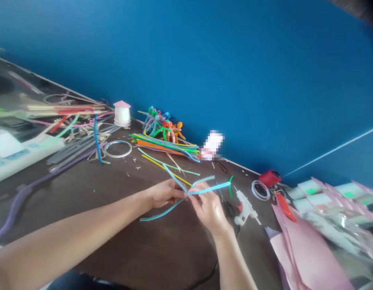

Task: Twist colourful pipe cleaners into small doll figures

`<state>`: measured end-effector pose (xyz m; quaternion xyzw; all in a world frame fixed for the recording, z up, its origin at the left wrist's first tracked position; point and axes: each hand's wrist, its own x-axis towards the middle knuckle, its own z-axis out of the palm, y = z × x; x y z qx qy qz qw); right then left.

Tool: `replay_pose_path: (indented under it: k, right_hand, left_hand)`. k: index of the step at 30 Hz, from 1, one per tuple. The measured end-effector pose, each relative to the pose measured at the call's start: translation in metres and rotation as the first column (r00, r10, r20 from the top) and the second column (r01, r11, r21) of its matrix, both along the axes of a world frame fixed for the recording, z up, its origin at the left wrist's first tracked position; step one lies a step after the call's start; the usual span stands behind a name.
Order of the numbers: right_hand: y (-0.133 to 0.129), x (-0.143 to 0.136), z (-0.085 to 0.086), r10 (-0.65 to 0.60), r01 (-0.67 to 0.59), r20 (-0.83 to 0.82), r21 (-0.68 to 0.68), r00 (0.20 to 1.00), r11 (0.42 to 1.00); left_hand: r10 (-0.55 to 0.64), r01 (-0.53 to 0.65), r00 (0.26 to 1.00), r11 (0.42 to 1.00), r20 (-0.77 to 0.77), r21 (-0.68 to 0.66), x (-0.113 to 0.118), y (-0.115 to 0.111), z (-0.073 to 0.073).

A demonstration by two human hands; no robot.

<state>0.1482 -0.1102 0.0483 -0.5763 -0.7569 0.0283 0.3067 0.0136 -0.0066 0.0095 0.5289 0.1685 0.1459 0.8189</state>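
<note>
Light blue pipe cleaners cross between my two hands, their ends pointing out in several directions. My left hand pinches them near the crossing point. From the other side my right hand grips them close to the same spot, fingers closed. One blue end hangs down to the left below my left hand. Just beyond my hands lie a yellow pipe cleaner and a pale green pipe cleaner. A short green piece is near the right tip of the blue ones.
A white glue gun lies right of my hands, near dark scissors. Behind are a bundle of coloured pipe cleaners, small pipe-cleaner figures and a white paper tower. Pink sheets lie at right; sticks and strips clutter the left.
</note>
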Motion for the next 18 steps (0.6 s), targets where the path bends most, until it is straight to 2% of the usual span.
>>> replay_pose_path:
  k: [4,6,7,9,11,13,14,15,16,17,18]
  right_hand:
    - [-0.005,-0.004,0.006,-0.067,0.058,0.172,0.056,0.983,0.997]
    - [-0.006,-0.006,0.006,-0.116,0.098,0.208,0.097,0.971,0.990]
    - [-0.006,-0.007,0.005,-0.145,0.123,0.208,0.117,0.967,0.985]
    - [-0.005,-0.009,0.002,-0.203,0.182,0.157,0.137,0.967,0.974]
    - [-0.003,-0.012,-0.002,-0.263,0.259,0.037,0.089,0.964,0.962]
    - [-0.001,-0.014,-0.005,-0.327,0.326,-0.127,-0.030,0.936,0.945]
    - [0.001,-0.014,-0.006,-0.356,0.341,-0.209,-0.104,0.911,0.934]
    - [0.002,-0.015,-0.006,-0.377,0.340,-0.285,-0.173,0.881,0.924]
    - [0.004,-0.015,-0.006,-0.390,0.326,-0.357,-0.227,0.849,0.918]
    - [0.005,-0.014,-0.006,-0.399,0.310,-0.420,-0.265,0.815,0.913]
    - [0.006,-0.014,-0.006,-0.405,0.298,-0.471,-0.287,0.784,0.911]
  left_hand:
    - [0.064,-0.072,0.997,0.984,0.054,0.161,0.001,-0.004,0.006]
    - [0.128,-0.147,0.988,0.940,0.084,0.307,0.001,-0.007,0.009]
    - [0.172,-0.195,0.981,0.898,0.092,0.394,0.001,-0.008,0.011]
    - [0.270,-0.285,0.956,0.758,0.117,0.586,0.001,-0.012,0.012]
    - [0.322,-0.346,0.927,0.548,0.190,0.762,-0.002,-0.015,0.012]
    - [0.308,-0.390,0.905,0.328,0.292,0.861,-0.004,-0.017,0.011]
    - [0.299,-0.406,0.895,0.246,0.330,0.880,-0.005,-0.017,0.011]
    - [0.300,-0.415,0.888,0.199,0.348,0.888,-0.005,-0.017,0.012]
    - [0.321,-0.415,0.883,0.195,0.342,0.888,-0.005,-0.017,0.012]
    - [0.357,-0.408,0.881,0.237,0.312,0.882,-0.003,-0.016,0.013]
    - [0.395,-0.401,0.879,0.315,0.265,0.860,-0.002,-0.015,0.013]
